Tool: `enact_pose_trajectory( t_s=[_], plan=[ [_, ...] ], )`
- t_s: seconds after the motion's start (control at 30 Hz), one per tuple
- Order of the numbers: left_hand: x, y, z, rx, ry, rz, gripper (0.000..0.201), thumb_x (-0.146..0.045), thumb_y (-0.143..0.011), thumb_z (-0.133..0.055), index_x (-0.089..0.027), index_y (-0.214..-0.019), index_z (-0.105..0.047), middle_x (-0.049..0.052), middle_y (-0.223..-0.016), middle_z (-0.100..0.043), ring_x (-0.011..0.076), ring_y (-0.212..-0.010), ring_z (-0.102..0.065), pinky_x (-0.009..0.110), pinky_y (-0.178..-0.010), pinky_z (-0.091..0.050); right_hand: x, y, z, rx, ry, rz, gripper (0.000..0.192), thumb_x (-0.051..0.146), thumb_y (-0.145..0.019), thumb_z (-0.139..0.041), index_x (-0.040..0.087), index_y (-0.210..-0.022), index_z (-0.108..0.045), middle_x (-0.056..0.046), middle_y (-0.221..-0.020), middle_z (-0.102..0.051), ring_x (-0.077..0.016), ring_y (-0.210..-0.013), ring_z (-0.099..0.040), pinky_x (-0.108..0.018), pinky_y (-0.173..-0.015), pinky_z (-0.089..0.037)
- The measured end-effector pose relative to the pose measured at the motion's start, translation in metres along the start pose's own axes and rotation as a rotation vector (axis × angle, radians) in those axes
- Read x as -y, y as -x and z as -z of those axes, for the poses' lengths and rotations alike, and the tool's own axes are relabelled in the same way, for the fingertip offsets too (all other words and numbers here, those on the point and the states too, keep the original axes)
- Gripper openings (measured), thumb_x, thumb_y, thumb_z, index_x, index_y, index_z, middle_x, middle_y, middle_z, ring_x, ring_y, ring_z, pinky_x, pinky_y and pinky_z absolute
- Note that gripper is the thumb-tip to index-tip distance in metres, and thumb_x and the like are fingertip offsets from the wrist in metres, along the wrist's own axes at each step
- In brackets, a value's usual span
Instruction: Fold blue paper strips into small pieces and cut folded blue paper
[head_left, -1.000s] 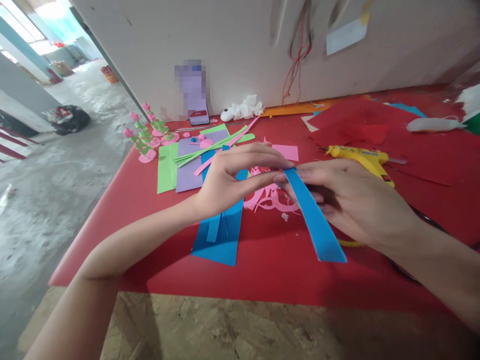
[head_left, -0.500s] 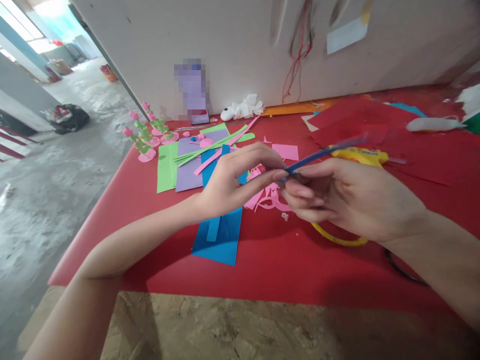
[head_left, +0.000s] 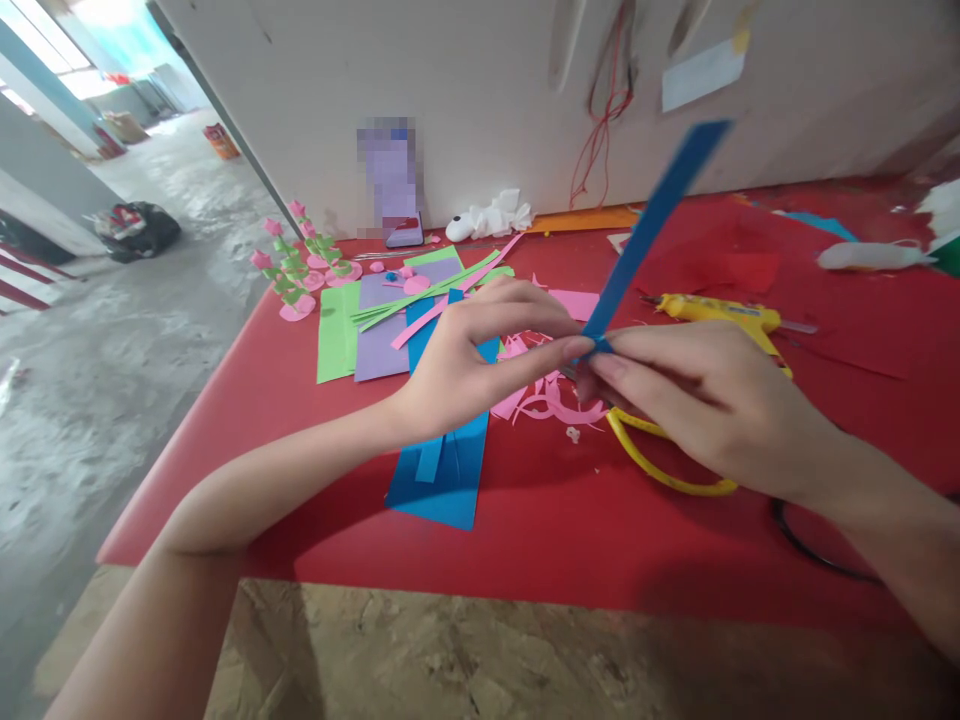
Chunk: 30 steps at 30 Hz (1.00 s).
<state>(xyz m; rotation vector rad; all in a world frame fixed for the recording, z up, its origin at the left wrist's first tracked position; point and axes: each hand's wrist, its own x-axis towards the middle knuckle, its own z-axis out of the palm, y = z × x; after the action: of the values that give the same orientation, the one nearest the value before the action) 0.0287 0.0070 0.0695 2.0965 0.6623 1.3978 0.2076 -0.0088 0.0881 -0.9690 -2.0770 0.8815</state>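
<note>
A blue paper strip (head_left: 651,222) is standing tilted above the middle of the bench (head_left: 540,520), its lower end pinched where both hands are meeting. The left hand (head_left: 469,360) and right hand (head_left: 705,400) are each closing a narrow grip on that end (fingertips touching). Pink scraps (head_left: 544,400) and yellow-handled scissors (head_left: 660,465) are lying just beneath; a blue sheet (head_left: 446,470) is lying nearer the front edge.

A long, narrow blue paper strip (head_left: 651,228) is held above the bench, well in from its edges. It slants up and to the right, lower end pinched at the fingertips, upper end free and slightly blurred.
</note>
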Motion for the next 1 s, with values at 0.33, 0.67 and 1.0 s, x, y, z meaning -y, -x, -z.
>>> enact_pose_trajectory(
  t_s=[0.33, 0.67, 1.0],
  plan=[
    [-0.001, 0.001, -0.002, 0.144, 0.518, 0.308, 0.010, -0.023, -0.082, -0.062, -0.023, -0.077, -0.069, -0.005, -0.074, -0.068, 0.0068, -0.076, -0.064, 0.021, -0.072, -0.055, 0.005, 0.002, 0.000, 0.028, -0.028, 0.043, 0.031, 0.026, -0.088, -0.042, 0.020, -0.059, -0.051, 0.004, -0.049, -0.046, -0.0066, -0.042, -0.039, -0.022, -0.043, -0.032],
    [0.009, 0.004, -0.006, 0.129, 0.364, 0.245, 0.024, -0.043, -0.082, -0.059, -0.026, -0.067, -0.068, -0.006, -0.071, -0.067, 0.0109, -0.082, -0.065, 0.026, -0.076, -0.057, 0.005, 0.003, -0.002, 0.062, -0.151, -0.025, 0.034, 0.030, -0.089, -0.041, 0.018, -0.063, -0.057, -0.001, -0.060, -0.054, -0.0085, -0.054, -0.047, -0.021, -0.046, -0.036],
    [0.005, 0.005, -0.007, 0.056, 0.566, 0.345, 0.010, -0.036, -0.076, -0.068, -0.027, -0.073, -0.071, -0.005, -0.073, -0.067, 0.0126, -0.084, -0.065, 0.027, -0.073, -0.057, 0.004, 0.004, -0.004, 0.064, -0.188, -0.006, 0.033, 0.028, -0.092, -0.040, 0.017, -0.063, -0.053, 0.002, -0.059, -0.051, -0.0053, -0.053, -0.045, -0.019, -0.047, -0.035]
  ],
)
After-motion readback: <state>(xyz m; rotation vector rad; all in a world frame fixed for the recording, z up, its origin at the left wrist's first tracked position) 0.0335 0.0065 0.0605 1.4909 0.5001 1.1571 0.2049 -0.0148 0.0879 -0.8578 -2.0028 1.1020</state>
